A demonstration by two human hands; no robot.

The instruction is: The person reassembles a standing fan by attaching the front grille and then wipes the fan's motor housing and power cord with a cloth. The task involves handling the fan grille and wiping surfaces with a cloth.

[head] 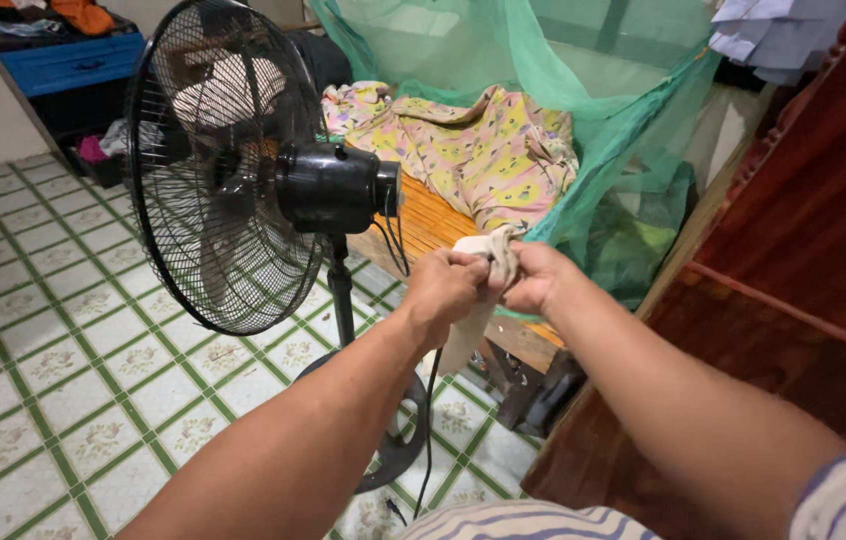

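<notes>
Both my hands are held together in front of me, gripping a pale, off-white cloth (488,255). My left hand (443,287) clenches the cloth from the left and my right hand (536,276) clenches it from the right. A strip of the cloth hangs down below my fists. Just left of my hands stands a black pedestal fan (233,170), seen from behind, with its motor housing (333,187) close to my left fist. The fan's black cord hangs down beside its pole.
The fan's round base (398,440) rests on a green-and-white tiled floor (63,350). Behind is a wooden bed with a yellow patterned blanket (473,150) under a green mosquito net (623,120). A dark wooden cabinet (803,260) stands at right. A blue shelf (73,62) sits far left.
</notes>
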